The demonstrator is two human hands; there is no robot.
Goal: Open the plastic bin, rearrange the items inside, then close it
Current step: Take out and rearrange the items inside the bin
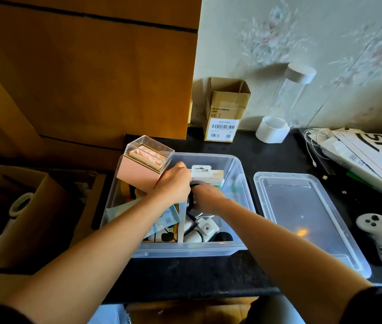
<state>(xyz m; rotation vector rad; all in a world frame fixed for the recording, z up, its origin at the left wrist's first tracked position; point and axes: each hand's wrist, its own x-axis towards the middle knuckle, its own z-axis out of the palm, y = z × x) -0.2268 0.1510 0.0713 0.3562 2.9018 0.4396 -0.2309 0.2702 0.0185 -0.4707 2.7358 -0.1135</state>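
A clear plastic bin (pixel 185 250) stands open on the black tabletop, full of small items. Its clear lid (pixel 306 213) lies flat to the right. My left hand (pixel 173 185) grips a pink box with a clear top (pixel 143 164), tilted over the bin's far left corner. My right hand (pixel 205 198) reaches into the middle of the bin and its fingers curl around a black round item (pixel 190 202), partly hidden. A white packaged card (pixel 205 175) stands upright behind my hands. White gadgets (pixel 205 230) and a blue packet (pixel 166 222) lie in the bin's near part.
An open cardboard box (pixel 226 111) and a clear tube on a white base (pixel 278 113) stand by the wall. A white controller (pixel 378 237) lies right of the lid. Papers and cables (pixel 353 150) pile at the far right. A large carton with a tape roll (pixel 19 204) sits left.
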